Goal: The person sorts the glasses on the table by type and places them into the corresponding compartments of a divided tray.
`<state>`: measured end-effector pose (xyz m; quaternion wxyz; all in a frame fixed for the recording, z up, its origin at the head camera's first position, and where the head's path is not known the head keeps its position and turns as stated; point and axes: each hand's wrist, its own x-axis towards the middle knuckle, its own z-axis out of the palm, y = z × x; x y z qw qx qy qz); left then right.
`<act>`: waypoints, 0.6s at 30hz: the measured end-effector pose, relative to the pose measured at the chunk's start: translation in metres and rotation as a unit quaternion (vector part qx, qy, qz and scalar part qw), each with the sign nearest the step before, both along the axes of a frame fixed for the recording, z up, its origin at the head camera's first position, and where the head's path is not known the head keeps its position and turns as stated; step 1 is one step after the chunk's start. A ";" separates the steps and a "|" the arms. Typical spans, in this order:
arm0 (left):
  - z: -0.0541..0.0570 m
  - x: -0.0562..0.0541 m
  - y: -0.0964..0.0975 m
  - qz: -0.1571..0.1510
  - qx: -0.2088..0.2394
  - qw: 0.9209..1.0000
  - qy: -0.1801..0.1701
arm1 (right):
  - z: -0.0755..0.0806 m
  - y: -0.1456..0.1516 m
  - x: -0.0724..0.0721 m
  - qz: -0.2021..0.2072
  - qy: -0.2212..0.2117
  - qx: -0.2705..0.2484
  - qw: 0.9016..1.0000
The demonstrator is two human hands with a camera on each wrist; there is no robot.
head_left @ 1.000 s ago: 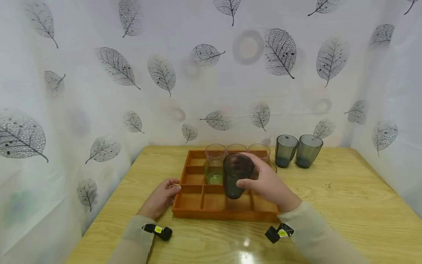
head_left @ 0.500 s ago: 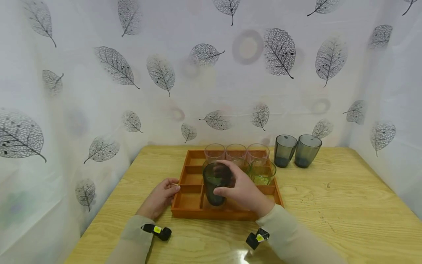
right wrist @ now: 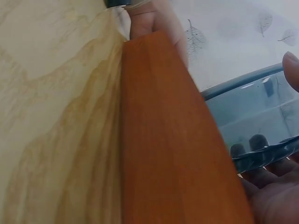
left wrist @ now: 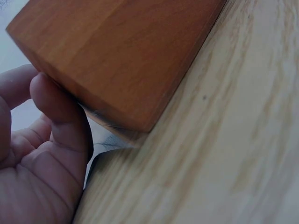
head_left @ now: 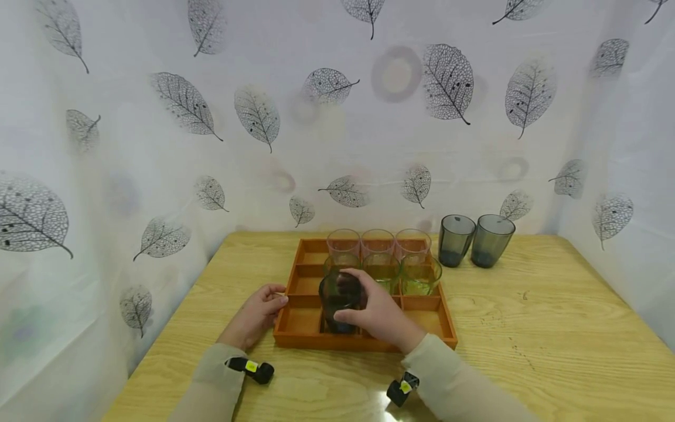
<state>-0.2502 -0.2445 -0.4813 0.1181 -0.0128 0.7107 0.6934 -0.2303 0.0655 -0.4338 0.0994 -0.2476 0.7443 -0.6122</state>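
Note:
In the head view my right hand (head_left: pixel 377 310) grips a dark grey glass (head_left: pixel 337 293), thumb in front and fingers round the far side. The glass stands upright in the front row of an orange-brown wooden compartment tray (head_left: pixel 300 341), second compartment from the left. Its bottom is partly hidden by the tray wall. In the right wrist view the glass (right wrist: pixel 257 109) lies between thumb and fingertips, behind the tray's wall. My left hand (head_left: pixel 256 315) touches the tray's left side with thumb and fingertips. The left wrist view shows that thumb (left wrist: pixel 58 100) against the outside wall.
Clear pinkish glasses (head_left: pixel 377 240) fill part of the tray's back row, with greenish glasses (head_left: pixel 419 278) in the middle row. Two more grey glasses (head_left: pixel 456 240) stand right of the tray on the wooden table (head_left: pixel 527 328). A leaf-patterned curtain (head_left: pixel 337 140) closes off the back.
My right hand has carried the grey glass left and down, from above the tray into the front-row compartment. My left hand has stayed at the tray's left side.

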 end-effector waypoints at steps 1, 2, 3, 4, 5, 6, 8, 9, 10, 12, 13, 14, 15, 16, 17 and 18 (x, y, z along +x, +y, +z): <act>0.000 0.000 0.000 0.000 -0.001 1.000 0.000 | -0.001 0.000 0.000 0.001 0.000 0.000 1.000; 0.000 0.000 0.000 0.000 -0.002 1.000 0.000 | -0.002 -0.001 0.000 0.001 0.001 0.003 1.000; 0.000 0.000 0.001 -0.002 -0.003 1.000 0.000 | -0.003 -0.001 -0.001 0.001 0.002 0.005 1.000; 0.001 0.000 0.001 -0.001 -0.001 1.000 -0.001 | -0.004 -0.001 -0.001 0.001 0.004 0.009 1.000; 0.001 0.001 0.002 -0.002 -0.001 1.000 -0.001 | -0.005 -0.001 0.000 0.001 0.005 0.011 1.000; 0.002 0.001 0.002 0.001 0.000 1.000 -0.002 | -0.005 -0.001 0.000 -0.001 0.007 0.016 1.000; 0.003 0.002 0.002 0.000 0.002 1.000 -0.002 | -0.006 -0.002 0.000 -0.003 0.008 0.023 1.000; 0.003 0.002 0.002 -0.001 0.002 1.000 -0.001 | -0.006 -0.002 0.001 -0.005 0.010 0.026 1.000; 0.003 0.002 0.002 -0.001 0.002 1.000 -0.001 | -0.006 -0.002 0.001 -0.007 0.011 0.030 0.999; 0.003 0.002 0.002 0.000 0.002 1.000 -0.001 | -0.007 -0.002 0.001 -0.009 0.013 0.038 0.999; 0.003 0.002 0.002 -0.001 0.001 1.000 -0.001 | -0.007 -0.002 0.001 -0.009 0.014 0.041 0.999; 0.003 0.001 0.001 0.000 0.001 1.000 -0.002 | -0.007 -0.002 0.001 -0.007 0.015 0.042 0.999; 0.003 0.001 0.001 0.001 -0.001 1.000 -0.002 | -0.008 -0.001 0.001 -0.006 0.015 0.045 0.999; 0.002 0.001 0.001 0.002 -0.001 1.000 -0.003 | -0.008 -0.001 0.001 -0.004 0.015 0.044 0.999; 0.002 0.001 0.001 0.001 -0.003 1.000 -0.003 | -0.008 -0.001 0.001 -0.002 0.013 0.043 0.999; 0.002 0.001 0.001 0.003 -0.003 1.000 -0.004 | -0.008 -0.001 0.001 0.000 0.011 0.043 0.999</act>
